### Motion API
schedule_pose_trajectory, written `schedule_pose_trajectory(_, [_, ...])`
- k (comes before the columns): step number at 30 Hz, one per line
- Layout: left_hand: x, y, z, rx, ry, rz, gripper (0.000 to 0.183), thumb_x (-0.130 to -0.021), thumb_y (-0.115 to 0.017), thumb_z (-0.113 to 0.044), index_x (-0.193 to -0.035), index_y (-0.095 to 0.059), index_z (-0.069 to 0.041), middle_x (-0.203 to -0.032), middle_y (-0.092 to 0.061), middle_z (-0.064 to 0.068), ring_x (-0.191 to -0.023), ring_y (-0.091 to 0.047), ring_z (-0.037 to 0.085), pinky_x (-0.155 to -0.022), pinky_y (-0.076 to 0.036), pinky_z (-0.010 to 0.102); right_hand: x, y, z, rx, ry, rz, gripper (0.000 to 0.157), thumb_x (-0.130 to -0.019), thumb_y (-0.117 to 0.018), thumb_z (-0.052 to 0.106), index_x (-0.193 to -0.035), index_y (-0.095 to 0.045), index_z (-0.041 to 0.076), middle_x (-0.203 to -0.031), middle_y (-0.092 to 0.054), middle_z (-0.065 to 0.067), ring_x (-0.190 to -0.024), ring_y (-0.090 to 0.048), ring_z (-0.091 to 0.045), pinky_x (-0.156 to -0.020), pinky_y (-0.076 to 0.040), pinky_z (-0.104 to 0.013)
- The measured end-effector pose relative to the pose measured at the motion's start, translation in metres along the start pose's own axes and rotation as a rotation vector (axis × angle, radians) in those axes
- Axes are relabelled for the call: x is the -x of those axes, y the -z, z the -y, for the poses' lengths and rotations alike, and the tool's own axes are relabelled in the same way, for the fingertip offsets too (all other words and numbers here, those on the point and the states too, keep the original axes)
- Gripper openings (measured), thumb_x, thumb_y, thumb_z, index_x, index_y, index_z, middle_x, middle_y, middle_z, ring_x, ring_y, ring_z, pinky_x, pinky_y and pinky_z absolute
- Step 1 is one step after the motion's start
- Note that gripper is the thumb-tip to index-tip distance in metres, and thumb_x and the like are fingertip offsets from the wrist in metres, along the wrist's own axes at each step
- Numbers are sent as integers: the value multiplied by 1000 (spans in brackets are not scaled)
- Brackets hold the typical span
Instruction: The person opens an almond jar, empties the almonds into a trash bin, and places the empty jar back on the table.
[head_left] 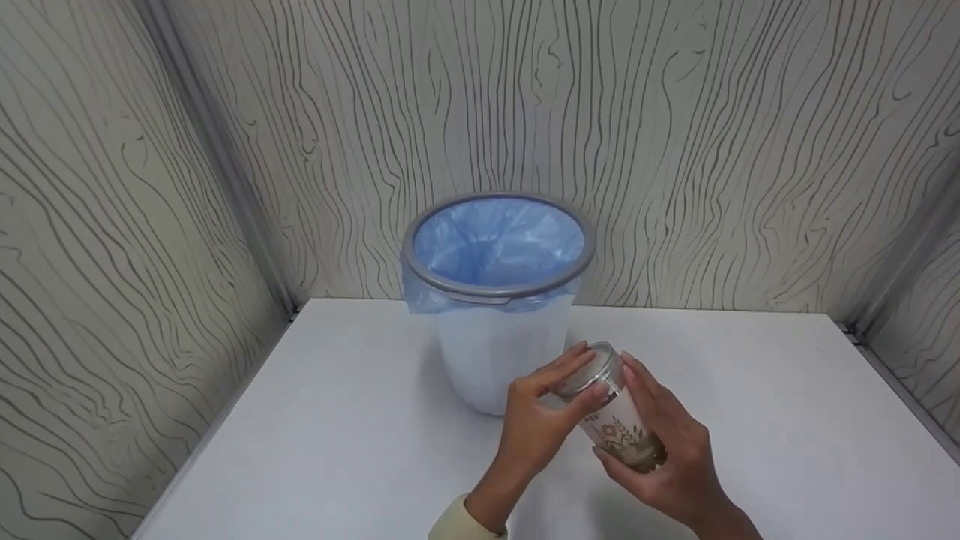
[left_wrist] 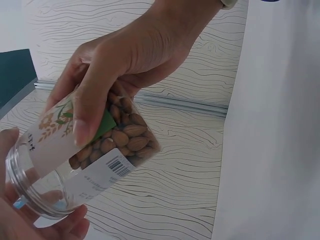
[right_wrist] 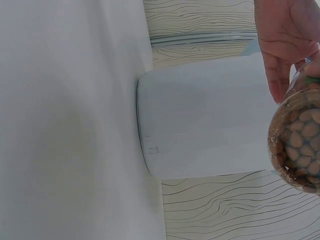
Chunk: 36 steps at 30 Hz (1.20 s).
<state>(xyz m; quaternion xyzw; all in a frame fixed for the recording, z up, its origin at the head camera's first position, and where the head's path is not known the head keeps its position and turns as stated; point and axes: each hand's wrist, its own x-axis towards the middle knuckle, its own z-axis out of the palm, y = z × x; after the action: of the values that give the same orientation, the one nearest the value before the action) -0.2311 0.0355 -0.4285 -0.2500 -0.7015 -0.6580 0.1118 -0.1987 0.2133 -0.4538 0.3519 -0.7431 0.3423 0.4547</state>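
A clear jar (head_left: 616, 426) with a floral label is tilted above the table in front of the bin, its lid end towards the bin. My right hand (head_left: 679, 457) grips the jar's body, thumb on one side and fingers on the other. At the top end, my left hand (head_left: 534, 424) holds the clear lid (head_left: 592, 373) between thumb and fingers. Almonds (left_wrist: 134, 136) fill the jar's lower part beside a barcode label (left_wrist: 102, 175) in the left wrist view. The jar's round base (right_wrist: 300, 142) faces the right wrist camera, with almonds showing through it.
A white bin (head_left: 502, 345) lined with a blue bag (head_left: 499, 240) under a grey rim (head_left: 409, 259) stands on the white table (head_left: 322, 420), just beyond my hands. Wood-patterned panels (head_left: 675, 150) rise behind the table and at both sides.
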Motion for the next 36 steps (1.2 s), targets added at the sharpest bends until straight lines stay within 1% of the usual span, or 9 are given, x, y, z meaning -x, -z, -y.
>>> schedule_pose_trajectory(4, [-1,1,1,10,-14,14,42,-90,-78,-35,-130,-71,-26,-140,-61,-10,-132,-54,10,-109,-43,46,-1,1,2,-11,-4,-3,88,-76,-88,30,-137,-48,-19,-140,-52,-35,-122,-59,-18,-102,-44,-17])
schedule_pose_trajectory(8, [-1,2,3,19,-42,39,45,-90,-77,-34,-133,-69,-25,-143,-59,-7,-135,-52,12,-111,-41,46,-2,1,2,-17,-7,-9,89,-72,-90,25,-137,-48,-19,-140,-52,-36,-121,-59,-18,-101,-44,-17])
schedule_pose_trajectory(13, [-2,4,7,48,-63,76,46,-92,-75,-33,-137,-66,-25,-147,-56,-7,-137,-50,12,-113,-38,45,-1,1,2,-17,-10,-11,90,-71,-90,25,-137,-48,-19,-140,-52,-36,-124,-58,-18,-102,-44,-17])
schedule_pose_trajectory(18, [-3,4,12,76,-120,102,45,-93,-74,-32,-136,-67,-22,-147,-56,-6,-137,-50,15,-113,-38,42,1,1,-1,-23,-18,-9,90,-73,-90,27,-138,-48,-18,-141,-51,-35,-127,-57,-18,-103,-44,-19])
schedule_pose_trajectory(21, [-3,5,14,93,-149,116,45,-94,-74,-33,-136,-67,-20,-148,-55,-3,-138,-49,17,-113,-38,41,4,1,-4,-20,-32,1,92,-71,-91,27,-139,-47,-17,-142,-50,-34,-126,-57,-17,-102,-44,-19])
schedule_pose_trajectory(25, [-3,5,15,105,-151,124,45,-94,-73,-33,-136,-67,-19,-149,-55,-2,-139,-49,17,-113,-37,40,7,2,-7,-11,-44,15,96,-68,-92,25,-141,-46,-16,-145,-50,-32,-126,-57,-16,-101,-45,-19])
schedule_pose_trajectory(30, [-3,4,16,100,-143,114,44,-94,-73,-33,-135,-67,-19,-148,-55,-4,-138,-50,17,-113,-38,39,8,2,-7,-4,-45,20,98,-64,-93,23,-141,-46,-16,-145,-50,-31,-127,-57,-16,-101,-45,-19])
schedule_pose_trajectory(36, [-3,3,16,98,-138,105,44,-94,-73,-34,-135,-68,-19,-147,-56,-4,-137,-51,16,-112,-39,38,8,1,-8,-3,-40,17,97,-65,-93,24,-141,-46,-16,-145,-50,-32,-128,-56,-17,-102,-44,-19])
